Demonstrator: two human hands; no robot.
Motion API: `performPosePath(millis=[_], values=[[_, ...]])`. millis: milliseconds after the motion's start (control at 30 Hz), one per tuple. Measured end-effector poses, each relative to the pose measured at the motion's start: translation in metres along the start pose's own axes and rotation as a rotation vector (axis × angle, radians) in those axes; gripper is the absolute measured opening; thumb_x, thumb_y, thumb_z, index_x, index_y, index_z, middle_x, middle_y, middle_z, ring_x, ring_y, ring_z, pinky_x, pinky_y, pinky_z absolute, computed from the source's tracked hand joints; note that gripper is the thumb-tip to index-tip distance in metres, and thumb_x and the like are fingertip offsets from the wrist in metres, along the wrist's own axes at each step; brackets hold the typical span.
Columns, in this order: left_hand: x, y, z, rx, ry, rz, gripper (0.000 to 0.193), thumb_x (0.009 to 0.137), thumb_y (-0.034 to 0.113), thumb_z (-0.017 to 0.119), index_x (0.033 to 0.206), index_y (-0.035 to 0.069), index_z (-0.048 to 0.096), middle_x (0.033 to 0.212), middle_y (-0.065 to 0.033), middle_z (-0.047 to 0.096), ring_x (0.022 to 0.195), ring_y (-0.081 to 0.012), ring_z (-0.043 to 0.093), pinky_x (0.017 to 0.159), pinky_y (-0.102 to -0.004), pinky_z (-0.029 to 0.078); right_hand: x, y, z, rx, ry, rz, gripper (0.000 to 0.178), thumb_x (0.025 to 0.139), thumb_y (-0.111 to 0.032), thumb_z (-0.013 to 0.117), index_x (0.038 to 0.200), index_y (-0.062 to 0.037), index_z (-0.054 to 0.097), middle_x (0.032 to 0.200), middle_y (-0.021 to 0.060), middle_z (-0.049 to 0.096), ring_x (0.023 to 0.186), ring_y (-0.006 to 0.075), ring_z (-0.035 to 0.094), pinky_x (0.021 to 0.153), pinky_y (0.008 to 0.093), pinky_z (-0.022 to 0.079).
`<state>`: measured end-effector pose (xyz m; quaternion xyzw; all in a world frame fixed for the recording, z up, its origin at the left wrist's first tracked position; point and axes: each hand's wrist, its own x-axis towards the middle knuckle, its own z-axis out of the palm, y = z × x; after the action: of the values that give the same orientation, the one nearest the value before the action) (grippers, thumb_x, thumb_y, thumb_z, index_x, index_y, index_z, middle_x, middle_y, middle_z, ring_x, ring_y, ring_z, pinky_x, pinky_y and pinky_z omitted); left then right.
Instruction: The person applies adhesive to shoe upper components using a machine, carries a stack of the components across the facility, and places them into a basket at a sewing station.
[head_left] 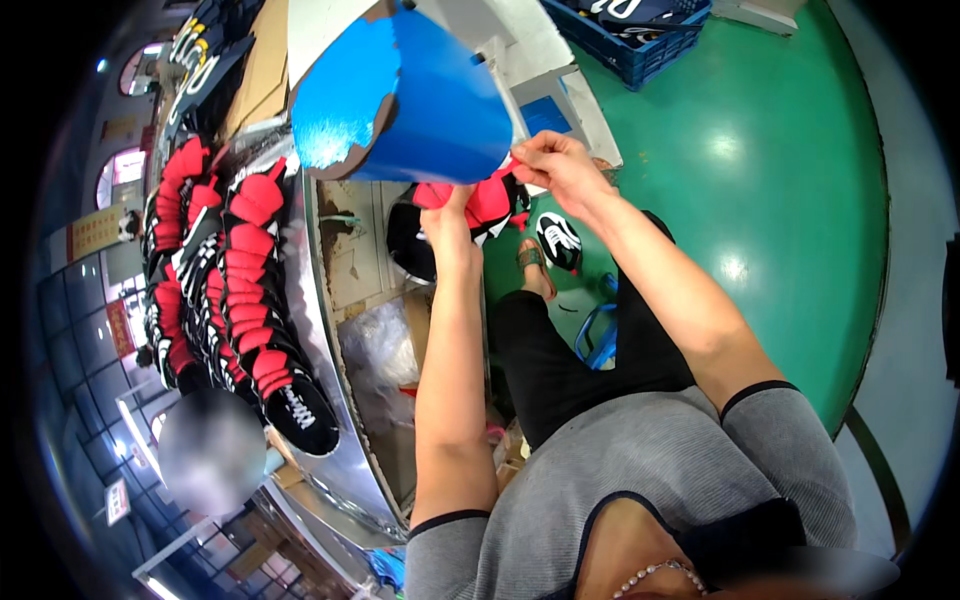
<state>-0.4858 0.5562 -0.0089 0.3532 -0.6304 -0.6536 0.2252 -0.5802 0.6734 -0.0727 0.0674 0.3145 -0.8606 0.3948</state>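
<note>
Beneath the blue machine housing (455, 110), my left hand (447, 228) grips a red and black shoe upper (490, 205); its fingers are partly hidden behind the work and the housing. To the right, my right hand (562, 172) is closed in a pinch on a red tab (508, 165) at the edge of that upper. The housing covers part of the upper, so what lies under it cannot be seen. A dark, rounded part (408, 240) sits just left of my left hand; whether it belongs to the same upper is unclear.
Rows of red and black shoe uppers (250, 290) fill the metal-edged bench at left. A plastic bag (380, 345) lies in the tray below. On the green floor (740, 200) are a black and white shoe (559, 240) and a blue sandal (598, 335). A blue crate (650, 50) stands beyond.
</note>
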Motion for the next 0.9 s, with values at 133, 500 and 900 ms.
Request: performPosePath(millis=[133,500,900], values=[[0.029,-0.016,-0.005,-0.211,0.112,-0.292,0.03,0.074,0.004,0.07,0.103,-0.003,0.063,0.097,-0.0091,0.067,0.088,-0.0191,0.064,0.081,-0.0324,0.05,0.017,0.001,0.009,-0.021,0.108,0.024,0.006,0.083,-0.002,0.06,0.079,-0.0047,0.057,0.069,0.0029,0.057,0.052,0.0117,0.054,0.046,0.0225,0.046],[-0.132,0.05,-0.14,-0.282,0.506,0.009,0.031,0.08,0.016,0.072,0.107,0.004,0.062,0.101,-0.0052,0.065,0.093,-0.014,0.061,0.084,-0.0319,0.047,-0.038,0.026,-0.099,-0.268,0.228,0.118,0.011,0.093,-0.019,0.055,0.087,-0.0098,0.055,0.072,-0.0005,0.056,0.061,0.0074,0.053,0.056,0.0196,0.045],[-0.071,0.076,-0.435,0.53,1.35,0.363,0.055,0.08,0.041,0.072,0.107,-0.002,0.053,0.1,-0.0109,0.063,0.091,-0.0211,0.059,0.083,-0.0323,0.045,-0.087,0.165,-0.106,-1.067,-0.181,0.62,0.015,0.091,-0.024,0.059,0.099,-0.012,0.058,0.082,0.0016,0.062,0.068,0.0108,0.058,0.06,0.0244,0.047]])
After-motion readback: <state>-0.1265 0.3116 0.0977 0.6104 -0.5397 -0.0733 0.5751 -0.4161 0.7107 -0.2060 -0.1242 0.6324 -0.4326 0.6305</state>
